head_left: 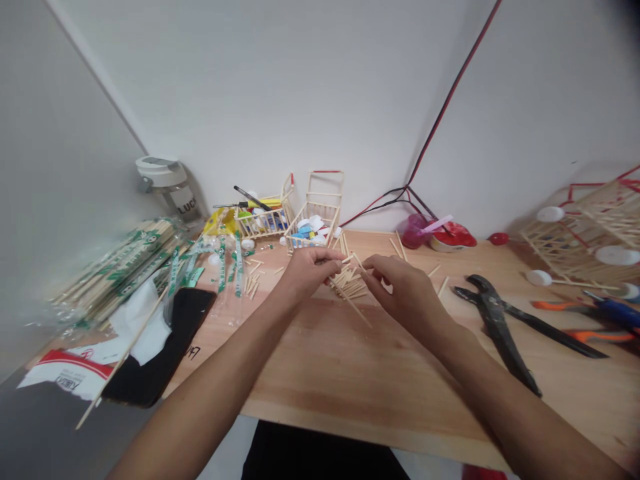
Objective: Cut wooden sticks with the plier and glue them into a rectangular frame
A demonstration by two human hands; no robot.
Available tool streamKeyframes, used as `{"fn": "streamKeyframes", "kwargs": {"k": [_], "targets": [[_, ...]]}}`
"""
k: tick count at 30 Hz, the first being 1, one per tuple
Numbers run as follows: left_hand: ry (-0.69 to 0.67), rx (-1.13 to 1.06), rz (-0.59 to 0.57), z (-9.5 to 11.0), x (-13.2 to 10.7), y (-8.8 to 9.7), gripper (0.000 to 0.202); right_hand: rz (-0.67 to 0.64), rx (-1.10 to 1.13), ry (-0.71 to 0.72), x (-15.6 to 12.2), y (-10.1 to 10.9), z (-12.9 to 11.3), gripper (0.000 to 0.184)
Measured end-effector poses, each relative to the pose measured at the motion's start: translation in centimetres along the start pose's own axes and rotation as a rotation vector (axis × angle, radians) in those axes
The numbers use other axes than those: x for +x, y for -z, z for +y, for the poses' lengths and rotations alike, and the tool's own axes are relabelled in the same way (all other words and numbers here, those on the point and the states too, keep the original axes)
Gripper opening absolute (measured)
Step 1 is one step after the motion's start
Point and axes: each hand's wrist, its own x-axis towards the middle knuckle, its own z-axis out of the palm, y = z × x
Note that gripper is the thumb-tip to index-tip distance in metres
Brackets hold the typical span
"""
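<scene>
Both my hands meet over a small heap of short wooden sticks [350,285] in the middle of the wooden board [350,373]. My left hand [307,270] is closed in a pinch on a short wooden stick [345,260] that pokes out to the right. My right hand [400,290] is curled, its fingertips pinched together close to that stick's end; what it holds is hidden. A longer stick [357,310] lies slanting below the heap.
Black pliers [495,320] lie to the right, with orange and blue handled tools [595,320] beyond. A stick model with white wheels [585,233] stands far right. Two small stick crates [300,213] hold bits at the back. Packs of chopsticks [125,267] and a black phone [160,347] lie left.
</scene>
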Motion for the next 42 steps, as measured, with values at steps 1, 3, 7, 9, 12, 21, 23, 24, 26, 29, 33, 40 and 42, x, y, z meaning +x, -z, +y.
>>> {"fn": "streamKeyframes", "kwargs": {"k": [1, 3, 7, 9, 12, 21, 23, 24, 26, 29, 33, 40, 42], "targets": [[-0.001, -0.001, 0.000, 0.00, 0.02, 0.00, 0.017, -0.001, -0.002, 0.000, -0.01, -0.01, 0.03, 0.007], [-0.005, 0.000, 0.000, 0.01, 0.05, 0.01, 0.017, 0.004, -0.003, 0.004, -0.05, -0.04, 0.09, 0.007], [-0.005, 0.003, -0.001, 0.03, 0.04, 0.03, 0.018, 0.005, -0.005, 0.004, -0.08, -0.05, 0.11, 0.006], [-0.004, 0.008, -0.002, 0.03, 0.01, 0.03, 0.017, 0.001, -0.006, 0.003, -0.07, -0.03, 0.09, 0.006], [-0.007, 0.013, 0.003, 0.00, -0.02, -0.01, 0.017, 0.001, -0.014, 0.001, -0.04, -0.04, 0.07, 0.007], [0.003, 0.015, 0.002, -0.06, 0.10, -0.01, 0.017, -0.009, -0.031, -0.009, -0.07, -0.05, -0.09, 0.007], [0.000, 0.012, 0.004, -0.08, 0.13, 0.00, 0.017, -0.010, -0.030, -0.006, -0.05, -0.03, -0.11, 0.007], [0.000, 0.010, 0.005, -0.09, 0.14, 0.00, 0.017, -0.010, -0.028, -0.005, -0.04, -0.02, -0.11, 0.007], [0.003, 0.009, 0.002, -0.12, 0.15, 0.00, 0.017, -0.012, -0.025, -0.006, -0.03, -0.02, -0.09, 0.007], [0.000, 0.013, -0.006, -0.11, 0.09, -0.01, 0.017, -0.014, -0.029, -0.011, -0.07, -0.03, -0.06, 0.007], [-0.006, 0.009, -0.002, -0.04, 0.01, -0.03, 0.016, -0.015, -0.032, -0.013, -0.11, -0.05, -0.08, 0.007], [-0.014, 0.000, -0.011, -0.31, 0.13, 0.05, 0.017, -0.018, -0.031, -0.011, -0.01, 0.06, -0.10, 0.008], [-0.020, -0.002, -0.014, -0.36, 0.17, 0.05, 0.017, -0.017, -0.033, -0.012, -0.04, 0.10, -0.11, 0.007]]}}
